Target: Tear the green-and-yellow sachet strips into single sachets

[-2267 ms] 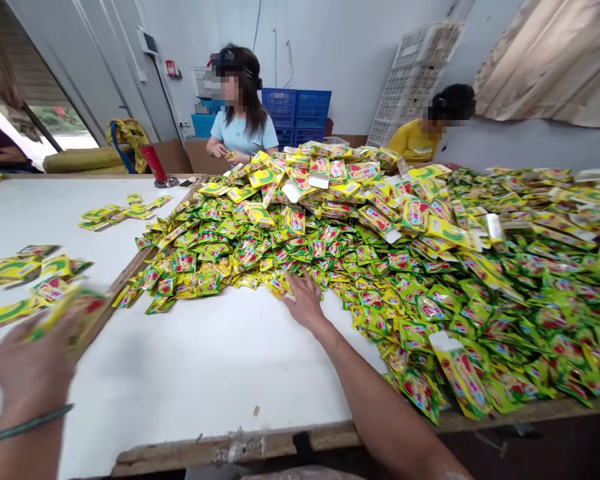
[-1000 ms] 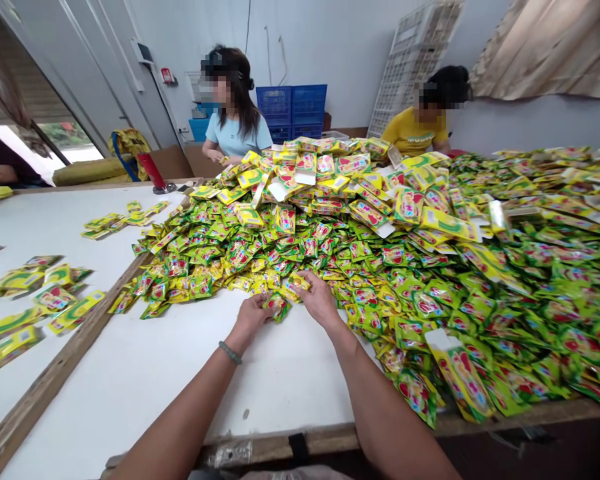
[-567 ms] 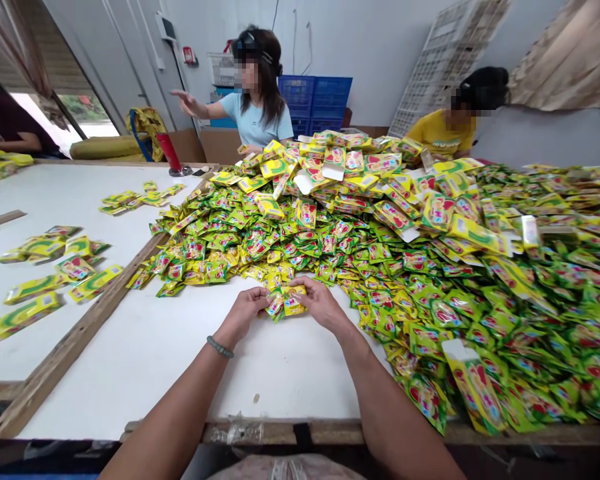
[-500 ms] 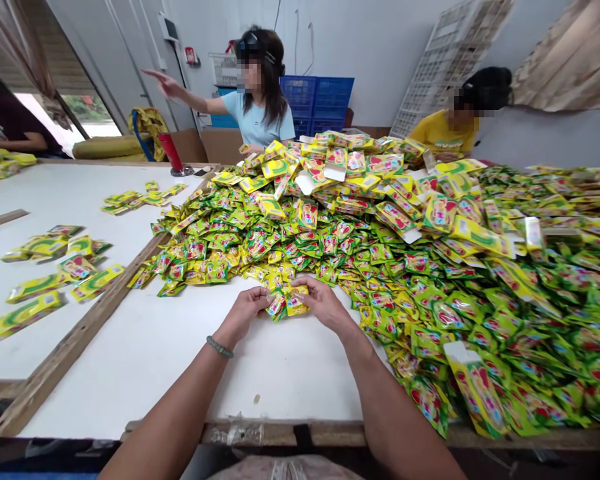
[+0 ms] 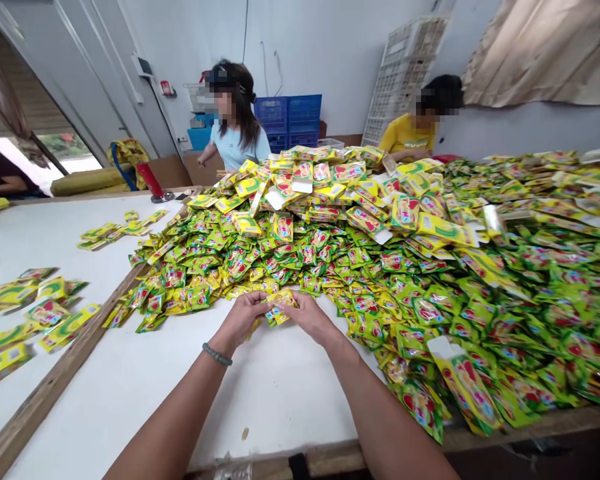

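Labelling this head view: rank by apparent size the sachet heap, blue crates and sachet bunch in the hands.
1. sachet heap
2. blue crates, though distant
3. sachet bunch between left hand and right hand

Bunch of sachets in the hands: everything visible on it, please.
The bunch of sachets is a few small, glossy yellow-and-green packets with red print, foil or plastic by their sheen, gathered unevenly. The left hand and right hand pinch it from either side, over the white table, at the near edge of the big pile. Count unclear.
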The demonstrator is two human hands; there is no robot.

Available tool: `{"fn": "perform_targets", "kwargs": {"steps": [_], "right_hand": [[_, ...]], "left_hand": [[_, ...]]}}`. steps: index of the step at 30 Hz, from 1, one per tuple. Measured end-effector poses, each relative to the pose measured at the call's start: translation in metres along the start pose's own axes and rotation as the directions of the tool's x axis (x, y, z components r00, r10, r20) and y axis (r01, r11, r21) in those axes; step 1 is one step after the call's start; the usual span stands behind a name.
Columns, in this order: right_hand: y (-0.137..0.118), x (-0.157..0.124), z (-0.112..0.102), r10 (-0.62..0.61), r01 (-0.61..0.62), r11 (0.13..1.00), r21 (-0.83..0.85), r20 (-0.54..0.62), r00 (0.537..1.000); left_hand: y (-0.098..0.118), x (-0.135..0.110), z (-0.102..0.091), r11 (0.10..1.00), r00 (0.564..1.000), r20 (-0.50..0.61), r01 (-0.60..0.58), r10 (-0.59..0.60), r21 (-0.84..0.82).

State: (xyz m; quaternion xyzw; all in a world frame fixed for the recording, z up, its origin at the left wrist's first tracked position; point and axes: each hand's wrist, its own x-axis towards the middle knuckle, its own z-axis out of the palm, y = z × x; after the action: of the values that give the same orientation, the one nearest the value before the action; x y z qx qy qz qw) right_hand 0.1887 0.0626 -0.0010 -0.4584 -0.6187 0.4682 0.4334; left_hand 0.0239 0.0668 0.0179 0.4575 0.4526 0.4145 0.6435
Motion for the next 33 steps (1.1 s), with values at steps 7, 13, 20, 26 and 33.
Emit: {"fn": "perform_targets", "kwargs": {"steps": [7,13,20,26,33], "right_hand": [[-0.014,0.002,-0.021,0.029,-0.164,0.945,-0.284,-0.428,0.904],[-0.013,0.003,-0.019,0.004,-0.187,0.909,-0.372,-0.441,0.897],[-0.009,0.004,-0.019,-0.034,-0.116,0.944,-0.31,-0.44,0.897],[-0.011,0.005,-0.025,0.038,-0.04,0.999,0.005,-0.47,0.882],[0.0,0.006,-0.013,0.085,-0.111,0.992,-0.061,-0.328,0.941]], "left_hand": [[0.056,0.049,0.034,0.403,0.824,0.045,-0.322,0.565,0.857],[0.077,0.087,0.056,-0.092,0.798,0.161,-0.132,0.581,0.987],[0.094,0.122,0.041,-0.003,0.833,0.206,-0.238,0.514,0.971],[0.081,0.075,0.015,0.186,0.693,0.181,-0.419,0.698,0.889],[0.013,-0.03,-0.034,0.517,0.92,0.162,-0.34,0.358,0.786]]}}
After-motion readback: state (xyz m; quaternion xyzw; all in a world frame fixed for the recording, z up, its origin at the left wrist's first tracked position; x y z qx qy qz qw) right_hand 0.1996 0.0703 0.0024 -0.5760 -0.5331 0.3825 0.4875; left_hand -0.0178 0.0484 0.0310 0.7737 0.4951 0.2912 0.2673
